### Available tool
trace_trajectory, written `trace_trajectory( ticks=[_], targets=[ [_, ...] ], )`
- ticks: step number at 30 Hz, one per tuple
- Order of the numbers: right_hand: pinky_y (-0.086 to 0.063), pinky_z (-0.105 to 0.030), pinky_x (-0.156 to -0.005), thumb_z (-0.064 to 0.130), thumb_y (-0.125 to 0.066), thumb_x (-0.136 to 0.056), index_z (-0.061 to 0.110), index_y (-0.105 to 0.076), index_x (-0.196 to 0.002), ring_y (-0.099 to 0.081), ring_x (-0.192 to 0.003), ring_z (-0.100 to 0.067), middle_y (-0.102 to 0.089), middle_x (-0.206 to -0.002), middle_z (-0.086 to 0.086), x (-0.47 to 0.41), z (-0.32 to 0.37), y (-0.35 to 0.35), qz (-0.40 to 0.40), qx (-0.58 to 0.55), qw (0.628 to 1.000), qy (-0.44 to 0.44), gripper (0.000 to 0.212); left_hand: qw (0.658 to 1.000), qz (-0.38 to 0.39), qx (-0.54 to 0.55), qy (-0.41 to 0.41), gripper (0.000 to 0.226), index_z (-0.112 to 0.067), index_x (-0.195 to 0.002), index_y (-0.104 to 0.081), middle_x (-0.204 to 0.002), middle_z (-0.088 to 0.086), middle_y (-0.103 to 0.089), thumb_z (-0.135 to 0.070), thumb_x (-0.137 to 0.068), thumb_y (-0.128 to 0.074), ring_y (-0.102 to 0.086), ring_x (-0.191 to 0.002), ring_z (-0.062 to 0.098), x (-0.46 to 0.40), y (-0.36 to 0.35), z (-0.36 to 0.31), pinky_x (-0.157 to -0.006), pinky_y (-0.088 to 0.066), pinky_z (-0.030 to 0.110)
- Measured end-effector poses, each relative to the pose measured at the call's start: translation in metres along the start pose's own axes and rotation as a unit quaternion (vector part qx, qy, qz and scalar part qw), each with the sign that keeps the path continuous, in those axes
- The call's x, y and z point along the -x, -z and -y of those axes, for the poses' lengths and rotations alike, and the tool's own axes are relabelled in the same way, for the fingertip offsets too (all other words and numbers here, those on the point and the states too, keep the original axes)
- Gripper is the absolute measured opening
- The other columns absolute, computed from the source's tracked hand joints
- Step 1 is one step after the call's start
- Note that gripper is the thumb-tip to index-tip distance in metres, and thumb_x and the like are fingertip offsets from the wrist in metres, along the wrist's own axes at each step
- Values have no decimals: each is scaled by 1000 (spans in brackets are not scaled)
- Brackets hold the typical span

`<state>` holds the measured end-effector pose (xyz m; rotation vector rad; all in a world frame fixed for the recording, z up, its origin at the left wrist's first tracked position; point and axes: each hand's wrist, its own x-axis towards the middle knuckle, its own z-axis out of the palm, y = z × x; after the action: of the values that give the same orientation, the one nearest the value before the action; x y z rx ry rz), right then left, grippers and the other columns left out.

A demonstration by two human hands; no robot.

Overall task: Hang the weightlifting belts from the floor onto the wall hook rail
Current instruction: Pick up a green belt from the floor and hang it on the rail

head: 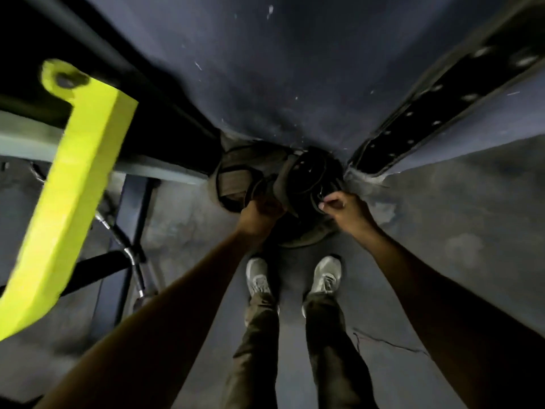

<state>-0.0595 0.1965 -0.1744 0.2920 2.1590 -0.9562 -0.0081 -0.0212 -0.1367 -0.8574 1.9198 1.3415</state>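
A pile of weightlifting belts (236, 178) lies on the floor against the dark blue wall (265, 69), straight ahead of my feet. One is a brownish belt, and a black coiled belt (309, 175) sits to its right. My left hand (259, 211) grips the edge of the brownish belt from below. My right hand (342, 208) pinches the rim of the black coiled belt with curled fingers. A long black leather belt (442, 98) with rows of holes hangs down the wall at the right. The hook rail is out of view.
A bright yellow bar (70, 187) of a gym machine juts in at the left, with black and grey frame beams (118, 160) behind it and a chrome handle (135, 267) on the floor. My two shoes (295, 278) stand on the grey floor.
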Motion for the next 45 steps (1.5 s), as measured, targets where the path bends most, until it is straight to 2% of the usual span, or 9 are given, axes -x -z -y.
trace_trajectory(
  ticks=[5,9,15,19,24,30,35,40,45],
  targets=[
    [-61,-47,-85,29,-77,-90,24,-67,-101,-70,-87,-28,-74,-93,-6,-137,-66,-55,36,17,999,10,16,1000,9,17,8,50,-28,-98,-72,-113,5,-76,-56,-56,-73,-70,-114,26,-144,-48,76,-103,-54,50],
    [-61,-53,-91,62,-68,-83,20,-59,-131,-69,-114,-36,-69,-127,-10,-230,-103,-85,-10,-91,991,-97,65,997,19,-45,-62,31,-19,-113,-63,-116,3,-69,-27,-85,-74,-65,-118,25,-210,-83,75,-106,-52,47],
    [-63,-31,-62,27,-42,-112,13,-46,-150,-63,-120,-35,-54,-148,-15,-277,-119,-121,51,-237,952,-189,41,987,-63,-92,-118,18,10,-110,-68,-106,22,-71,1,-95,-64,-61,-91,22,-275,-126,82,-68,-45,19],
    [-63,-48,-86,10,-50,-108,6,-50,-146,-62,-117,-39,-55,-142,-18,-266,-120,-123,-24,-267,948,-169,38,980,-123,-91,-126,28,-4,-121,-66,-118,11,-72,-12,-94,-66,-67,-106,22,-274,-129,94,-82,-46,21],
    [-65,-39,-63,9,-50,-107,5,-46,-148,-58,-112,-32,-50,-142,-14,-215,-112,-95,10,-294,939,-180,41,972,-115,-115,-167,24,-3,-119,-64,-117,15,-69,-12,-97,-63,-65,-106,26,-228,-112,82,-83,-39,18],
    [-62,-39,-52,13,-58,-104,1,-50,-139,-64,-101,-37,-56,-139,-21,-129,-49,-47,9,-251,947,-199,37,838,-73,-476,-256,78,-17,-134,-60,-134,11,-61,-74,-86,-37,-50,-124,37,-146,-84,35,-99,-41,45],
    [-60,-29,-45,13,-55,-103,1,-57,-129,-67,-107,-40,-60,-128,-21,-47,26,9,44,-165,970,-173,29,751,-16,-589,-298,104,-14,-154,-32,-136,11,-65,-81,-76,-56,-57,-129,31,-73,-46,-17,-112,-28,44],
    [-67,-40,-65,53,-61,-96,11,-68,-105,-77,-69,-30,-74,-88,-10,44,107,63,-25,-71,992,-102,43,862,24,-432,-263,92,-23,-153,-39,-142,10,-63,-72,-80,-67,-57,-132,31,19,9,-86,-112,-37,39],
    [-58,-46,-88,61,-49,-101,10,-77,-93,-74,-87,-28,-78,-91,-10,123,151,90,-177,-123,975,47,59,974,81,59,-205,33,-18,-115,-73,-112,-2,-79,-36,-88,-80,-73,-107,14,98,60,-129,-96,-58,35]
  ],
)
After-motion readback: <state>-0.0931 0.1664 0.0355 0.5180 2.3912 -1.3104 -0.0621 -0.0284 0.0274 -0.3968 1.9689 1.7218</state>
